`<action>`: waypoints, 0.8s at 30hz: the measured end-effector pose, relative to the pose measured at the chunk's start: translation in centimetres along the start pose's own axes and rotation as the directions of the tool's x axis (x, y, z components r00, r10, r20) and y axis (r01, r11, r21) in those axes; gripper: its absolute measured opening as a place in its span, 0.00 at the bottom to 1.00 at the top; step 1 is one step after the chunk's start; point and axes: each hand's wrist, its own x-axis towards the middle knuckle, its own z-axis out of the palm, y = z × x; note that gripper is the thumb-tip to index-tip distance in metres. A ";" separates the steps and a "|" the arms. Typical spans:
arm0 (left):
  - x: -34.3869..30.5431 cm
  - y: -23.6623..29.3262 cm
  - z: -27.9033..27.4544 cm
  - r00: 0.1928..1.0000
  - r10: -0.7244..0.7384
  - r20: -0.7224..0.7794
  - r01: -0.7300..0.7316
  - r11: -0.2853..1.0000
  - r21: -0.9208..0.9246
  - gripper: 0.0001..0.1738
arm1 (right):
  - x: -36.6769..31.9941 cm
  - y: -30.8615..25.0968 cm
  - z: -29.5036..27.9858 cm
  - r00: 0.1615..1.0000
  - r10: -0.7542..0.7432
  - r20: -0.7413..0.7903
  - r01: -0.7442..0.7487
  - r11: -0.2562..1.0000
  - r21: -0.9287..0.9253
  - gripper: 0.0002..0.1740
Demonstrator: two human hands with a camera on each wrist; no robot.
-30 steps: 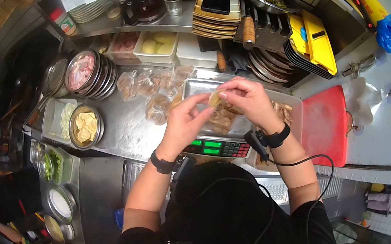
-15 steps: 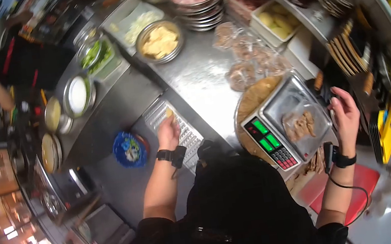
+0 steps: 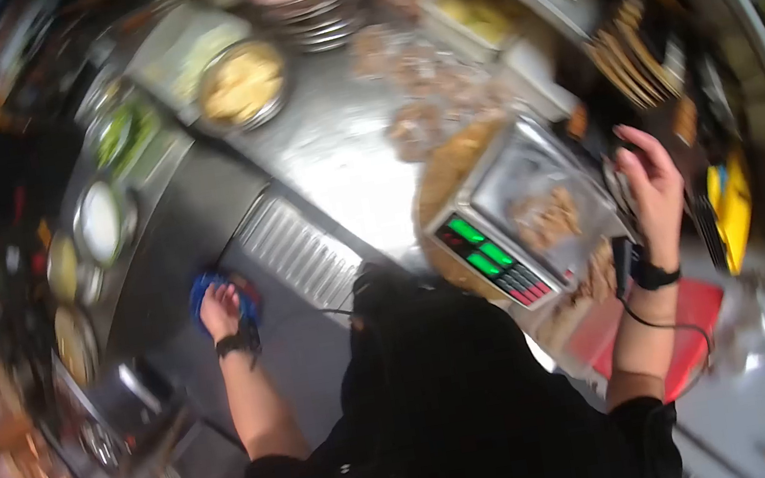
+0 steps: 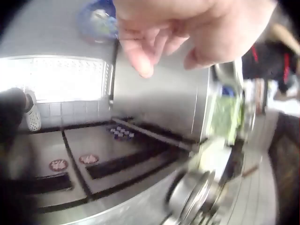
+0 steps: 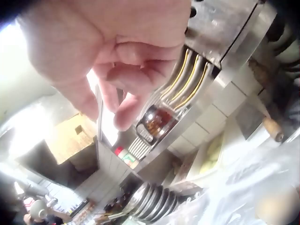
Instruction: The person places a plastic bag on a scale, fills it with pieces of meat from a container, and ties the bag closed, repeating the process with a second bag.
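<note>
My left hand (image 3: 220, 311) is over the blue-lined container (image 3: 199, 288), its fingers loosely bent. In the left wrist view that hand (image 4: 187, 30) shows no object between thumb and fingers, and the blue container (image 4: 96, 21) lies behind it. My right hand (image 3: 653, 184) hangs in the air to the right of the digital scale (image 3: 490, 260), fingers relaxed. A clear bag with brownish pieces (image 3: 547, 217) lies on the scale's metal tray. In the right wrist view the right hand (image 5: 112, 56) holds nothing visible.
Under the scale is a round wooden board (image 3: 461, 156). Bagged portions (image 3: 415, 125) lie behind it. A ribbed metal drain panel (image 3: 300, 251) is left of the scale. A bowl of yellow slices (image 3: 243, 84) stands farther back; a red board (image 3: 690, 312) is at right.
The view has swung left. My left hand has gone from the scale, past the drain panel, to the blue container; the pale piece it pinched no longer shows. My right hand has moved right of the scale.
</note>
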 end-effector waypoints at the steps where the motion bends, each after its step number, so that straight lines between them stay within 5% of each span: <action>1: -0.9 -0.4 2.9 0.994 0.025 0.108 -0.034 0.996 0.082 0.13 | -0.9 0.4 -1.1 0.999 0.007 -0.047 -0.007 1.000 -0.001 0.17; 5: -12.1 -2.5 16.5 0.796 0.093 0.598 -0.334 0.892 0.306 0.10 | -5.8 2.9 -5.6 0.952 0.015 -0.306 -0.049 0.993 -0.103 0.15; 8: -22.7 -2.3 23.3 0.454 0.084 0.887 -0.615 0.750 0.244 0.07 | -10.2 5.4 -6.4 0.890 0.147 -0.432 -0.196 0.978 -0.071 0.13; 10: -28.3 -2.4 26.1 0.221 0.092 0.971 -0.762 0.638 0.113 0.06 | -12.7 8.4 -5.3 0.870 0.244 -0.428 -0.344 0.923 -0.174 0.15; 11: -30.0 -2.6 27.4 0.098 0.112 0.989 -0.854 0.519 0.026 0.11 | -13.3 8.9 -3.6 0.890 0.205 -0.407 -0.291 0.943 -0.162 0.17; 12: -31.9 -2.6 28.5 0.021 0.088 0.996 -0.899 0.438 -0.020 0.13 | -13.5 9.1 -2.2 0.932 0.064 -0.358 -0.187 0.928 -0.322 0.19; 13: -33.6 -2.8 29.5 -0.054 0.058 0.997 -0.933 0.353 -0.071 0.15 | -13.3 7.9 -0.8 0.933 0.092 -0.347 -0.223 0.906 -0.359 0.23; 16: -36.2 -4.3 31.8 -0.243 -0.043 0.969 -0.950 0.213 -0.229 0.19 | -12.2 9.4 1.9 0.931 0.115 -0.347 -0.217 0.937 -0.272 0.23; 21: -36.4 -4.7 34.2 -0.233 -0.190 0.954 -0.966 0.153 -0.206 0.17 | -10.9 10.0 1.7 0.921 0.036 -0.389 -0.157 0.946 -0.284 0.15; 23: -37.9 -2.6 34.7 0.037 -0.333 0.942 -0.773 0.588 0.238 0.15 | -10.8 7.2 -0.2 0.867 0.298 -0.399 -0.279 0.954 0.106 0.09; 24: -37.9 -1.7 35.1 0.015 -0.348 0.938 -0.705 0.661 0.256 0.12 | -10.7 6.0 -1.1 0.865 0.346 -0.363 -0.259 0.928 0.267 0.07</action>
